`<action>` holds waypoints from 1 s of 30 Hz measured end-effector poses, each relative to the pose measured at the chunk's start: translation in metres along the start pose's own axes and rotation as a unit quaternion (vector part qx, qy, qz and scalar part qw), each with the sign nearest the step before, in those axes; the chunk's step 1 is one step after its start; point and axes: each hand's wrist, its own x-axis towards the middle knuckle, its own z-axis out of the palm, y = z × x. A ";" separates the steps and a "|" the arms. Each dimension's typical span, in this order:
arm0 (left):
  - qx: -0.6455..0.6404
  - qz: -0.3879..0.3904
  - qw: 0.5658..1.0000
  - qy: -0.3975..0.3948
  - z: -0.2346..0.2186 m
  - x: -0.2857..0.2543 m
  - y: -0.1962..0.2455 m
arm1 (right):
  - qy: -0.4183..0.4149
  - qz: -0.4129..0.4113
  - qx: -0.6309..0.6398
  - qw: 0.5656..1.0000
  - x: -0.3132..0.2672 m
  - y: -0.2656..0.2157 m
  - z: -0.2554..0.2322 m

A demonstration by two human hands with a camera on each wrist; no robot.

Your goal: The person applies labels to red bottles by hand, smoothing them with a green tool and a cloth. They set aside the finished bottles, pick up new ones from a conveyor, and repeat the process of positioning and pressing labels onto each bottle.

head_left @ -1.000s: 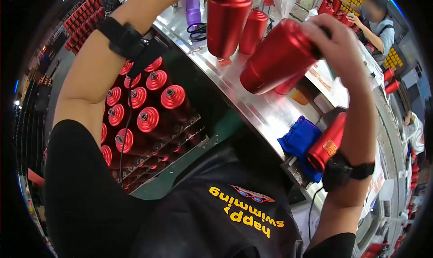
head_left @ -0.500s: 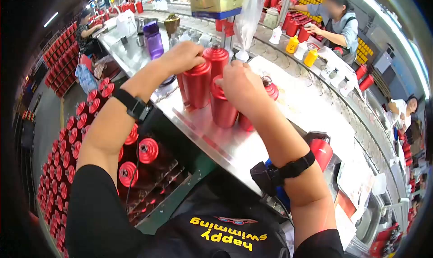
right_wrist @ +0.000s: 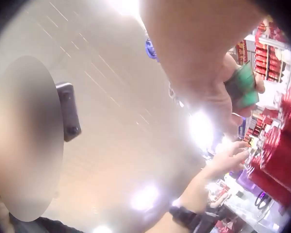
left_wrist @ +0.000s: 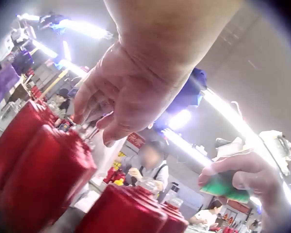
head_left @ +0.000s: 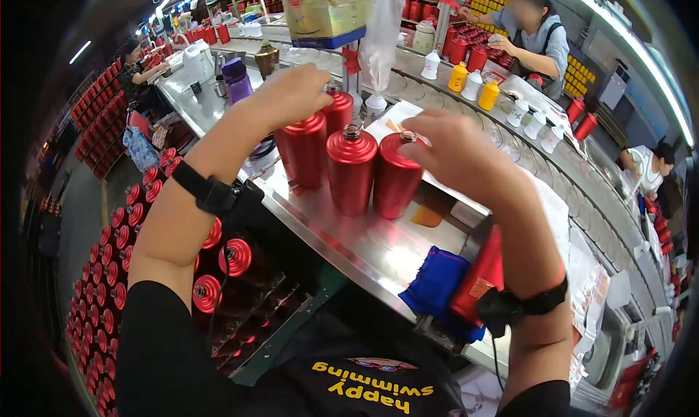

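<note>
Three red metal bottles stand in a row on the steel counter (head_left: 364, 246), with a fourth bottle (head_left: 339, 109) behind them. My left hand (head_left: 295, 93) sits on top of the left bottle (head_left: 306, 155), and in the left wrist view its fingers (left_wrist: 99, 114) curl round the bottle's silver neck. My right hand (head_left: 426, 147) is at the neck of the right bottle (head_left: 397, 176), the thumb touching it. That hand pinches a small green pad (right_wrist: 243, 87), which also shows in the left wrist view (left_wrist: 225, 187). Nothing touches the middle bottle (head_left: 351, 171).
A blue cloth (head_left: 437, 282) and a lying red bottle (head_left: 477, 278) sit at the counter's near edge. Crates of red bottles (head_left: 226, 260) stand below left. A purple bottle (head_left: 234, 78), a cardboard box (head_left: 328, 13) and yellow and white bottles (head_left: 473, 82) are farther back. A person (head_left: 535, 31) works opposite.
My right hand brought a tilted red bottle down from the air and stood it among the others, then shifted right to the end bottle's neck. My left hand stayed on its bottle top.
</note>
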 end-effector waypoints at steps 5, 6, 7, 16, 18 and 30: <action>-0.080 0.146 0.986 0.009 -0.036 0.011 0.085 | 0.010 0.036 -0.046 0.998 -0.036 0.056 -0.031; -0.109 0.172 0.979 0.024 -0.035 0.009 0.103 | 0.014 0.036 -0.040 0.998 -0.046 0.063 -0.034; -0.100 0.242 0.965 0.025 -0.037 0.006 0.121 | 0.022 0.049 -0.032 0.998 -0.056 0.065 -0.037; -0.360 0.230 0.904 -0.032 0.045 -0.035 0.239 | 0.135 0.184 0.058 0.972 -0.197 0.040 -0.012; -0.434 0.210 0.876 0.020 0.076 -0.051 0.251 | 0.174 0.214 0.054 0.960 -0.231 0.036 0.008; -0.740 -0.027 0.665 -0.091 0.157 -0.095 0.292 | 0.270 0.294 0.118 0.909 -0.290 0.005 0.100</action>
